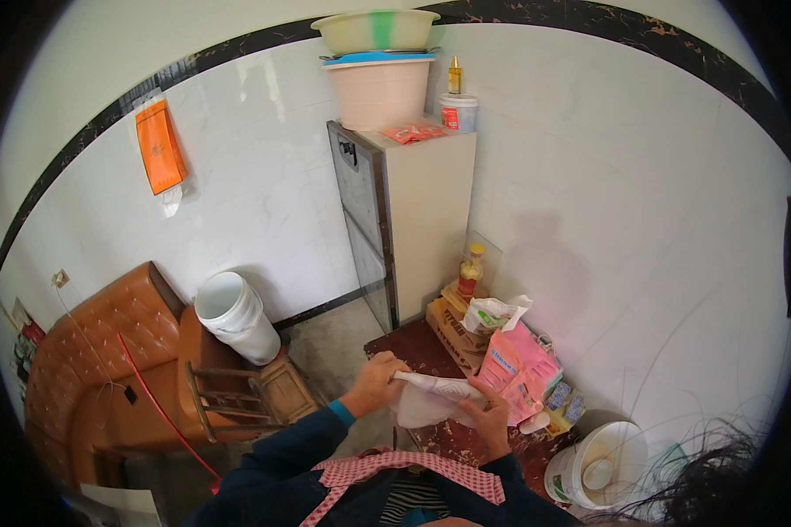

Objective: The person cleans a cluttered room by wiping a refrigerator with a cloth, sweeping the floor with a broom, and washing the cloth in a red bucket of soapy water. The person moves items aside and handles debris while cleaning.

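Between my two hands hangs a whitish, see-through plastic bag (428, 403) with a faint printed pattern along its upper edge. My left hand (377, 382) pinches the bag's left upper corner. On the other side, my right hand (491, 414) grips its right end with thumb and fingers. The bag is held in the air over the near edge of a worn dark red table (445, 443). Just beyond my right hand lie pink plastic packets (515, 369) and a small white bottle (534, 423).
On the table stand a brown carton (458, 332), a crumpled white bag (498, 313) and a yellow-capped bottle (471, 273). A white bucket (557, 471) holds a scoop at right. Leftward are a tilted wooden chair (231, 402), stacked white buckets (240, 323) and a brown sofa (99, 342). A tall cabinet (428, 217) rises behind.
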`<act>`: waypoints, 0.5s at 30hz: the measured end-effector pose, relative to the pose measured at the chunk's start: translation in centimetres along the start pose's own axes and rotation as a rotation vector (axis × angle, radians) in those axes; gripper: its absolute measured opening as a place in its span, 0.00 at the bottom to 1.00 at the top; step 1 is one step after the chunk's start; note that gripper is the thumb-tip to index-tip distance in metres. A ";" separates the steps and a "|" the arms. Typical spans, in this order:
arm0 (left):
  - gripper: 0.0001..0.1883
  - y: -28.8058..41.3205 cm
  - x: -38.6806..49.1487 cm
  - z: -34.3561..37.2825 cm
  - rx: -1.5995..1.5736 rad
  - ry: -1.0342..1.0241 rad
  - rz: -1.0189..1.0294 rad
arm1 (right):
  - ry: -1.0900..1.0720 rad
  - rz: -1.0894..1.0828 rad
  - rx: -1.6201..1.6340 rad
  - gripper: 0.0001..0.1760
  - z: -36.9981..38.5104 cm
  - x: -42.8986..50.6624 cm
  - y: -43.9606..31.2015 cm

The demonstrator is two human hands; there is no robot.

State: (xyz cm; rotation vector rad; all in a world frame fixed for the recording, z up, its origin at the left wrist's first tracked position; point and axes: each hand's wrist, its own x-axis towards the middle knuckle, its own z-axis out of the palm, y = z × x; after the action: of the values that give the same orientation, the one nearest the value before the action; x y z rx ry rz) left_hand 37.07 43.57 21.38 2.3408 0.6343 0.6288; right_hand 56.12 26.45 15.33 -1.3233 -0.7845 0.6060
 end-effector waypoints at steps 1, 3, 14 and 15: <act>0.11 0.5 0.1 -0.3 0.020 0.015 0.015 | -0.013 -0.105 -0.111 0.20 0.0 -0.1 -0.2; 0.09 1.4 0.5 -0.8 0.021 0.065 0.122 | -0.028 -0.173 -0.320 0.17 0.0 -0.2 -0.7; 0.09 1.9 -0.4 1.2 -0.472 -0.197 -0.128 | 0.024 0.169 0.493 0.17 -2.9 -1.3 -2.6; 0.09 1.7 -0.2 1.6 -0.516 -0.182 -0.156 | -0.014 0.254 0.746 0.18 -2.9 -1.4 -2.4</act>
State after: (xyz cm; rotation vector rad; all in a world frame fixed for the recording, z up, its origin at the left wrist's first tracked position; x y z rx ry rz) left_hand 38.26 41.56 21.37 1.8219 0.4945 0.4375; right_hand 57.46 23.28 17.26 -0.7258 -0.3344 0.9937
